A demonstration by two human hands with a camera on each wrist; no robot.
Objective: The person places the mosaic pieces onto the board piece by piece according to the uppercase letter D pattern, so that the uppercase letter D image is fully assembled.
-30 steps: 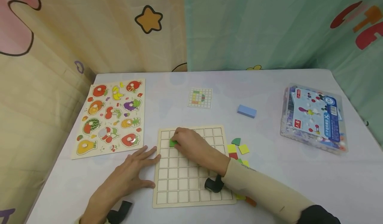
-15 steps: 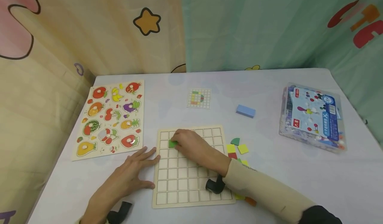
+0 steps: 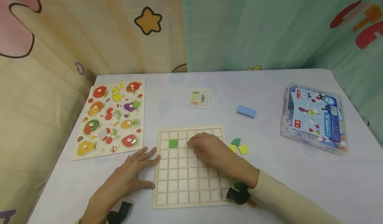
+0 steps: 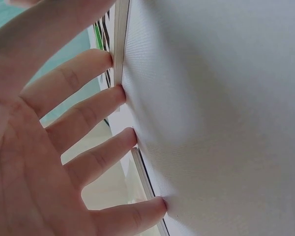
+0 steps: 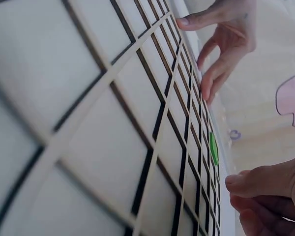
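A wooden grid board [image 3: 178, 174] lies flat on the table. A bright green square tile [image 3: 173, 143] sits in one of its upper left cells and also shows as a green sliver [image 5: 214, 148] in the right wrist view. My right hand [image 3: 210, 151] is over the board's upper middle, right of that tile. Its fingers are loosely bent, with nothing showing between thumb and fingers in the right wrist view. Spread fingers of my left hand [image 3: 131, 170] touch the board's left edge; in the left wrist view the fingers [image 4: 88, 115] look nearly straight.
Loose yellow squares [image 3: 243, 149] and a dark green quarter-round piece [image 3: 236, 142] lie right of the board; my right arm partly hides others. Farther back are a small printed grid card [image 3: 199, 98], a blue block [image 3: 246, 111], a fruit puzzle [image 3: 109, 119] and a clear box [image 3: 314, 117].
My right hand has let go of the green tile and moved right, leaving it in its cell. The left hand has stayed at the board's edge.
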